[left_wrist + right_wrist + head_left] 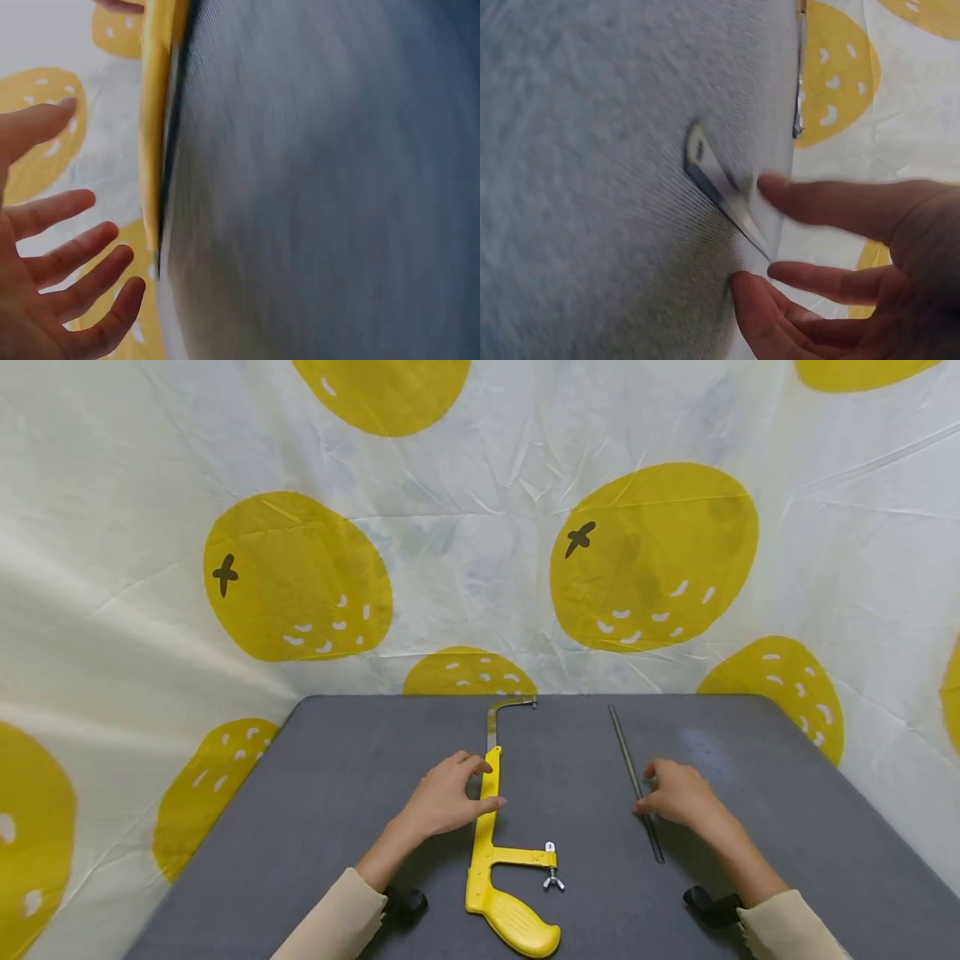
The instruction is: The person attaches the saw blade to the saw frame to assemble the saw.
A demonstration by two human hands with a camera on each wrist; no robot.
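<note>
Our left grip (448, 793) is wide, its fingers spread; our right grip (684, 795) is loosely parted. We see fruit-print cloth (480, 568) across the upper frame and the gray surface (360, 760) below. The yellow hacksaw frame (484, 827) lies lower centre, under our left grip; right of centre, the thin blade (622, 743) lies by our right grip, contact unclear.

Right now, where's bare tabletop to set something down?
Bare table runs left of the left hand, between the yellow saw frame and the metal strip, and right of the right hand. It's crowded at the hands, by frame and strip.
</note>
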